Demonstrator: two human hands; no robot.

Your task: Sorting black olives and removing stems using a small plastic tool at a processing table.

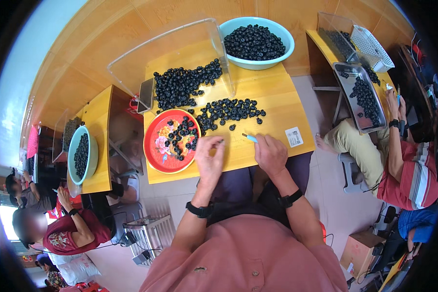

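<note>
My right hand (271, 155) grips a small tool with a light blue handle (251, 138) and a short, narrow tip pointing left. Beside the red round tray's right rim, my left hand (209, 159) is closed, with a dark speck at its fingertips too small to name. The red tray (150, 155) has a flower pattern and holds scattered small black round parts (182, 130). More loose black parts (233, 110), some showing a centre hole, lie spread on the yellow table (275, 104) just beyond my hands. One single black part (232, 127) sits near the tool's tip.
A clear open-fronted bin (168, 53) holds a heap of black parts, with a phone (146, 95) by its left side. Behind stands a light blue basin (288, 48) full of them. A white label (294, 137) is on the table. Co-workers (399, 160) sit at tables on both sides.
</note>
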